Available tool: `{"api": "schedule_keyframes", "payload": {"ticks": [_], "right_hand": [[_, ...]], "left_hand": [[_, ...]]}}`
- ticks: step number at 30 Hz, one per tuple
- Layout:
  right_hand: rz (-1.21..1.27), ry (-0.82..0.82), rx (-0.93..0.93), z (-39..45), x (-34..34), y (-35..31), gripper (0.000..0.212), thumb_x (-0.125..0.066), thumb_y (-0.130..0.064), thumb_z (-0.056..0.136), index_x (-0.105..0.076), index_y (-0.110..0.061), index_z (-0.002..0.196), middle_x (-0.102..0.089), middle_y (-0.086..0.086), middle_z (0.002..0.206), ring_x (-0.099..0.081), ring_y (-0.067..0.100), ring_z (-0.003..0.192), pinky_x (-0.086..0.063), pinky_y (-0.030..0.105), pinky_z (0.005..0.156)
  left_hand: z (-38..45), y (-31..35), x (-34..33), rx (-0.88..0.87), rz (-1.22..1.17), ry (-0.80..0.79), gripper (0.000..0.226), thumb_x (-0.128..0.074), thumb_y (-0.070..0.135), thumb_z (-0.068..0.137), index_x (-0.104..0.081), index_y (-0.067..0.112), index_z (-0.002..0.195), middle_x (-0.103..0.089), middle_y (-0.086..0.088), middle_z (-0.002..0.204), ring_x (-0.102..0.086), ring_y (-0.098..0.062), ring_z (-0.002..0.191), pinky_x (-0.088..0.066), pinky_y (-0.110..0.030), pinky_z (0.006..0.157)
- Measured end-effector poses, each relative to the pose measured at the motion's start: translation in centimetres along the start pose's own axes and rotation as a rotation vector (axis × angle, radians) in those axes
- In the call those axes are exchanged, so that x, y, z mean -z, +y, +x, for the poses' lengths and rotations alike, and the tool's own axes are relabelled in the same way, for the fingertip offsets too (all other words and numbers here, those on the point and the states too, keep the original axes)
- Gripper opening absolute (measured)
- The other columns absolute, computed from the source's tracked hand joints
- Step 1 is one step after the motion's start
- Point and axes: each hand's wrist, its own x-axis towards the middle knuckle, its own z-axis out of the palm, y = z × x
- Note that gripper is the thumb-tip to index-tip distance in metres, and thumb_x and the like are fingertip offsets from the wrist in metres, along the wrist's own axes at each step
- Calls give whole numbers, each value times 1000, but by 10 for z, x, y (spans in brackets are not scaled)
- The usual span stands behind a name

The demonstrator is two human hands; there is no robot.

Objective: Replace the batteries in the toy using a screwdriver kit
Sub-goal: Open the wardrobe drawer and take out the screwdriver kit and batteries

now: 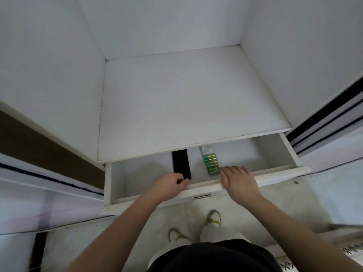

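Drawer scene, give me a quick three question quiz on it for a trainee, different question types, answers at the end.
1. True or false: the drawer is pulled open.
2. Which hand is nearer the batteries? A) left hand B) right hand
3. Fill in: the black case lies to the ___ of the batteries, as the person sees it.

Key:
1. True; both items lie inside it.
2. B; its straight fingers reach right beside the green pack.
3. Left; the left hand's curled fingers are at its near end.
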Motion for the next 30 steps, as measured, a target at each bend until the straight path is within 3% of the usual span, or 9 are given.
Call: {"api": "schedule_keyframes", "payload": {"ticks": [4, 8, 10, 12, 14, 16, 19, 21, 30], "right_hand": [[-28, -207, 50, -9, 4, 3, 46, -22, -37, 101, -48, -22, 135, -56, 1, 133, -53, 23, 121, -40, 38, 100], [50, -439, 1, 0, 9, 6, 47, -29, -47, 99, -46, -22, 134, -54, 5, 132, -52, 25, 119, -39, 39, 99], [142, -452, -36, 12, 7, 9, 48, -36, -51, 96, -47, -21, 133, -55, 5, 129, -53, 26, 117, -42, 39, 97], [202, -429, -81, 28, 3, 11, 50, -39, -52, 95, -46, -21, 134, -56, 6, 128, -54, 26, 116, -44, 39, 96], [172, -377, -94, 43, -5, 12, 52, -39, -50, 95, -43, -19, 136, -55, 7, 129, -53, 28, 116, -44, 39, 94], [172, -371, -135, 57, -14, 9, 53, -42, -48, 94, -40, -16, 136, -52, 9, 129, -52, 30, 116, -42, 40, 93], [439, -472, -402, 78, -30, 7, 59, -52, -50, 88, -41, -10, 131, -50, 13, 127, -51, 33, 116, -44, 40, 95], [610, -499, -585, 90, -44, 5, 69, -60, -54, 81, -41, -6, 128, -49, 15, 128, -52, 33, 115, -46, 40, 96], [491, -432, -587, 95, -71, -6, 81, -67, -59, 76, -36, -8, 130, -42, 11, 130, -43, 29, 122, -42, 40, 96]], "left_hand": [[1, -1, -8, 40, -61, -86, 44, -43, 50, 97, -65, 18, 77, -64, -2, 73, -60, -18, 69, -45, -33, 63], [5, -1, -20, 102, -300, -81, 31, -48, 43, 98, -63, 28, 75, -69, 4, 79, -66, -12, 70, -53, -29, 69], [14, 0, -25, 150, -381, 14, 22, -50, 38, 97, -62, 29, 81, -69, 1, 84, -66, -15, 71, -56, -33, 73], [24, 2, -29, 265, -493, 133, 12, -53, 33, 96, -59, 26, 104, -67, -5, 94, -63, -17, 73, -52, -30, 64], [36, 5, -34, 408, -598, 189, 40, -54, 30, 95, -43, 19, 132, -63, -14, 110, -58, -17, 74, -42, -20, 51], [50, 7, -40, 528, -681, 190, 59, -57, 31, 94, -29, 14, 143, -56, -19, 125, -59, -19, 82, -45, -20, 57], [69, 6, -48, 677, -723, 231, 72, -64, 37, 89, -27, 10, 145, -45, -20, 138, -58, -32, 109, -52, -34, 88], [75, 7, -53, 710, -702, 263, 79, -68, 41, 86, -26, 9, 145, -39, -20, 141, -53, -36, 118, -49, -42, 97], [85, 4, -63, 763, -493, 276, 81, -78, 48, 75, -35, 9, 132, -46, -15, 132, -54, -34, 116, -49, -43, 94]]}}
